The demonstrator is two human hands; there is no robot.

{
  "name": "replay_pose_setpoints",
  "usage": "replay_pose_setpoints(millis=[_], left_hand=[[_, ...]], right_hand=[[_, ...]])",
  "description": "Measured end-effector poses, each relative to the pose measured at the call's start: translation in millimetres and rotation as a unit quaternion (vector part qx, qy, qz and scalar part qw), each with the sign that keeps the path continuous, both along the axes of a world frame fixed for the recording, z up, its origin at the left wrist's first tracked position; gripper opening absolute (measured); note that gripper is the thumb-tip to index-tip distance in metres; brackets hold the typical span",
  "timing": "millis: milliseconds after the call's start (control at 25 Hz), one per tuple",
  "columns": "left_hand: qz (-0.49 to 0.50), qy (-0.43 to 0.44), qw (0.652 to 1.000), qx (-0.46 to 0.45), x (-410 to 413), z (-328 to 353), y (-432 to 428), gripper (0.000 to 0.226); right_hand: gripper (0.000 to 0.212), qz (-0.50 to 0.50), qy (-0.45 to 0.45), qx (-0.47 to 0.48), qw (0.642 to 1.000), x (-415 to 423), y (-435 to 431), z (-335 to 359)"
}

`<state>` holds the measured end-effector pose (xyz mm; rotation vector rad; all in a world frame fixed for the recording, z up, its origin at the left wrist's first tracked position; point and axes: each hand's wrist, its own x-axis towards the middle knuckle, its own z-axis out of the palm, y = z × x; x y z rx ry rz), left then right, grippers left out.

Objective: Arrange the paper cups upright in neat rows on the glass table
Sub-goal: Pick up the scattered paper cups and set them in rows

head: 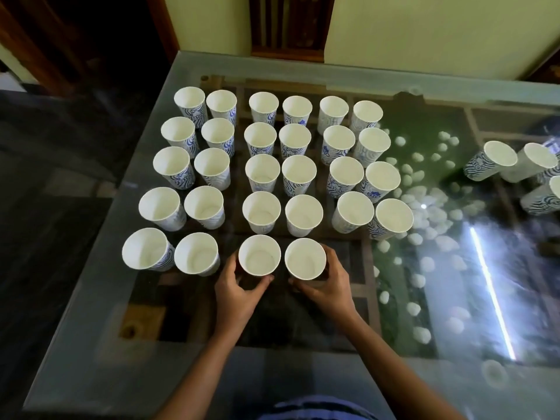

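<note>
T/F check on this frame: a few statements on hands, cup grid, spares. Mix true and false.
1. The left hand grips the left cup and the right hand grips the right cup, both in the nearest row. True.
2. The nearest row holds six cups. False: it holds four, while the other rows hold six.
3. The grid cups stand mouth down. False: their mouths face up.
4. Spare cups sit apart near the right edge of the glass table. True.
</note>
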<state>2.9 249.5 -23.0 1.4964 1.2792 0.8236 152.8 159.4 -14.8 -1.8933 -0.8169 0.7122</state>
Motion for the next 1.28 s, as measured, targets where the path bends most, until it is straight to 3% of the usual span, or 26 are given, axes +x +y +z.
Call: replay_pose_setpoints(millis=[160,320,560,1040,1280], left_hand=[[0.031,-0.022,0.998,-0.049,-6.3,-0.1,-12.7,0.076],[0.047,-0.017,0.998,-0.04,-14.7,0.6,-36.8,0.062],[-0.036,-0.003,0.999,-0.029,13.0,8.4,-85.3,0.045],[-0.192,-0.054,0.978,-0.061,328.4,34.8,-161.0,0.041],[-0.197,-0.03,0.979,-0.05,451.3,33.7,-172.5,0.046]], right_hand=[[0.079,0.018,0.002,0.016,1.0,2.7,-11.3,4.3],[0.081,0.018,0.024,0.014,0.999,14.6,-31.7,8.2],[0.072,-0.019,0.014,0.026,0.999,53.6,-67.8,12.4],[0.06,-0.164,0.004,0.042,0.986,277.8,-188.6,24.4],[0.074,-0.284,0.029,0.045,0.957,379.4,-207.6,11.0]])
